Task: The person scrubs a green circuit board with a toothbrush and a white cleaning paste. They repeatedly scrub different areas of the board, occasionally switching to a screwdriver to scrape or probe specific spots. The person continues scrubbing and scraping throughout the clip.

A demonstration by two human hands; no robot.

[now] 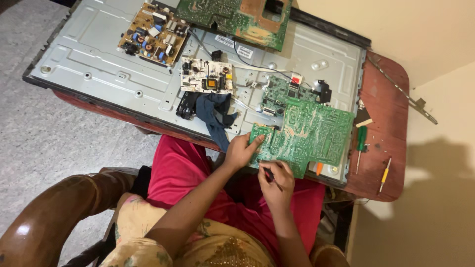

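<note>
The large back panel (pixel 114 64) is pressed sheet metal, pale grey with a dull sheen, and it lies on a table (pixel 391 133) of reddish-brown wood, smooth but scuffed. On the panel's near edge rests a green circuit board (pixel 311 133), matt laminate traced with fine pale lines, and to its left lies a soft, dark blue cloth (pixel 215 116). Right of the panel lie a green-handled screwdriver (pixel 361 141) and a yellow-handled screwdriver (pixel 385 174), both with plastic grips and thin metal shafts.

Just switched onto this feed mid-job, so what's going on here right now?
A seated person is working on a large green circuit board lying on the metal back panel of an opened flat screen. The left hand steadies the board's near corner; the right hand holds a small dark tool at its edge. Other boards and a dark blue cloth lie on the panel. A green screwdriver and a yellow one rest on the table to the right.
</note>
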